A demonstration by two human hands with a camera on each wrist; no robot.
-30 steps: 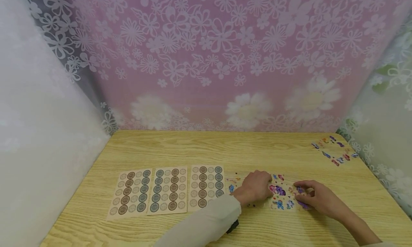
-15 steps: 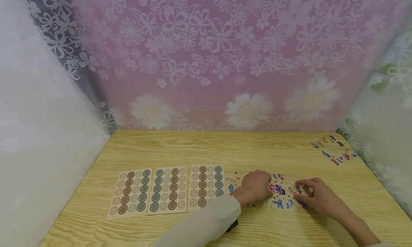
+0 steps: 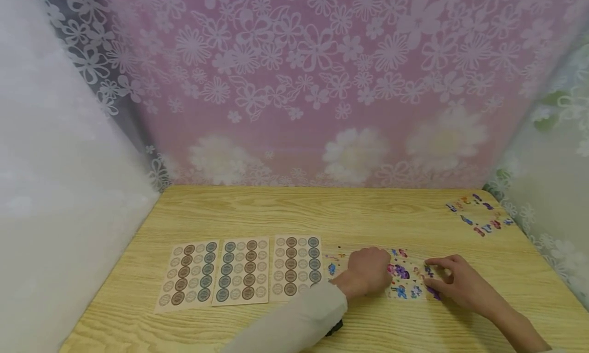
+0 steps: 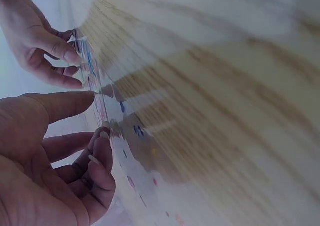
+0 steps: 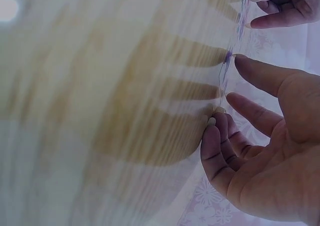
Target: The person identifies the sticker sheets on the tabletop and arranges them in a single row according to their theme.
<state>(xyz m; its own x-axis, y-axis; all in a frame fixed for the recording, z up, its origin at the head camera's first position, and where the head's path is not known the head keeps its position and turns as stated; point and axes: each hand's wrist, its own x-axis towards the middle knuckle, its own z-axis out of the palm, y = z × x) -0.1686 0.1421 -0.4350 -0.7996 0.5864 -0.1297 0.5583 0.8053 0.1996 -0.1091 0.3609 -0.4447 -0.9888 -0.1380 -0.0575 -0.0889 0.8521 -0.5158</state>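
Note:
A clear sticker sheet (image 3: 401,272) with small colourful figures lies flat on the table between my hands. My left hand (image 3: 369,272) rests at its left edge; in the left wrist view the straight thumb touches the sheet, apart from the fingers, which bend inward. At the right edge is my right hand (image 3: 462,285), its thumb and index fingertip touching the sheet some way apart, the other fingers bent beneath. Another clear sticker sheet (image 3: 332,269) lies to the left, partly hidden by my left hand and sleeve.
Three beige sheets of round labels, a left one (image 3: 187,273), a middle one (image 3: 241,271) and a right one (image 3: 296,266), lie in a row on the wooden table (image 3: 313,210). A further clear sticker sheet (image 3: 495,224) lies at the far right corner. Flowered curtains (image 3: 294,76) surround the table.
My left hand has turned slightly and its knuckles now sit a little lower. The right hand has barely shifted, and the sheet stays in place.

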